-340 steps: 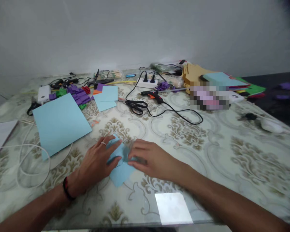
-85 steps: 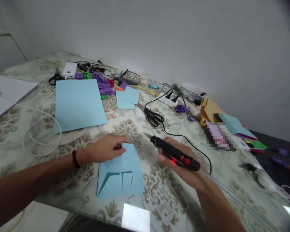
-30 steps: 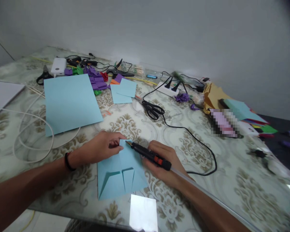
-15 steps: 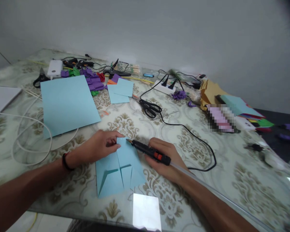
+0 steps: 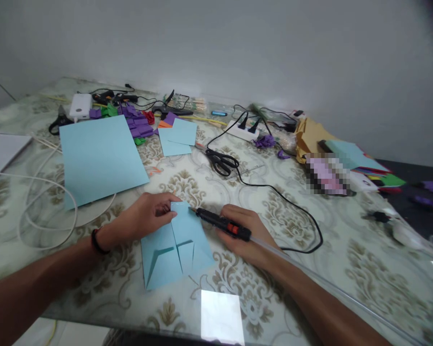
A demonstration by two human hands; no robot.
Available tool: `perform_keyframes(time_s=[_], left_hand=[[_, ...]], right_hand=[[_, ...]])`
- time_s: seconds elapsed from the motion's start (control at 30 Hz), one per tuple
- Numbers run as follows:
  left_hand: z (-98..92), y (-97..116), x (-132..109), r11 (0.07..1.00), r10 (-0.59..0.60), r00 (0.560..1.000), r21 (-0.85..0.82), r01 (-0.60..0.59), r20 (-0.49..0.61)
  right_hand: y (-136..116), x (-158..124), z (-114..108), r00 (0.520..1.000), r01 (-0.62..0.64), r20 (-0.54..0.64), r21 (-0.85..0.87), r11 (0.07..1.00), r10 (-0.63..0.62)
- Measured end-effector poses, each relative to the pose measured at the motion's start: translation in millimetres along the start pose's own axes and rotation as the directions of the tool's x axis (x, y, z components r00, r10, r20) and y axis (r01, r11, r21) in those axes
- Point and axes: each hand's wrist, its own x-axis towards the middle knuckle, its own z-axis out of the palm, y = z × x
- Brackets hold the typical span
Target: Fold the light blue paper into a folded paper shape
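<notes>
A light blue folded paper point(image 5: 162, 262) with cut flaps lies on the patterned table near the front edge. My left hand point(image 5: 153, 211) pinches its upper left edge between thumb and fingers. In my right hand point(image 5: 240, 228) is a black glue gun point(image 5: 216, 220) with orange parts, a long clear glue stick point(image 5: 292, 262) running out of its back. The gun's nozzle points left, at the right side of the paper's top flap. Small whitish marks, like glue, show along that flap's top edge.
A large blue sheet point(image 5: 103, 161) lies at left over a white cable point(image 5: 46, 175). Black-handled scissors point(image 5: 222, 162) and smaller blue papers point(image 5: 180, 134) are farther back. A white power strip point(image 5: 243, 130) feeds the black cord point(image 5: 292, 202). Purple paper pieces point(image 5: 139, 122) and a brown envelope point(image 5: 310, 134) stand behind.
The nozzle stays close to the top flap, with the hands almost still. The whole view has shifted slightly.
</notes>
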Motion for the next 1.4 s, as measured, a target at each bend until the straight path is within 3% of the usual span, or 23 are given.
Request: perform_keyframes(time_s=[0.77, 1.17, 1.4], left_hand=[[-3.8, -1.7, 2.2, 0.999, 0.009, 0.998, 0.042, -0.006, -0.068], [-5.6, 2.7, 2.2, 0.998, -0.016, 0.998, 0.06, 0.019, -0.053], [-5.2, 0.7, 1.3, 0.987, 0.015, 1.0, 0.157, -0.01, -0.028]], right_hand=[[4.9, 1.4, -8.9, 0.992, -0.058, 0.109, -0.064, 0.996, 0.065], [5.7, 1.2, -10.0, 0.985, -0.093, 0.138, -0.107, 0.99, 0.107], [6.8, 1.7, -10.3, 0.989, -0.068, 0.129, -0.087, 0.994, 0.079]])
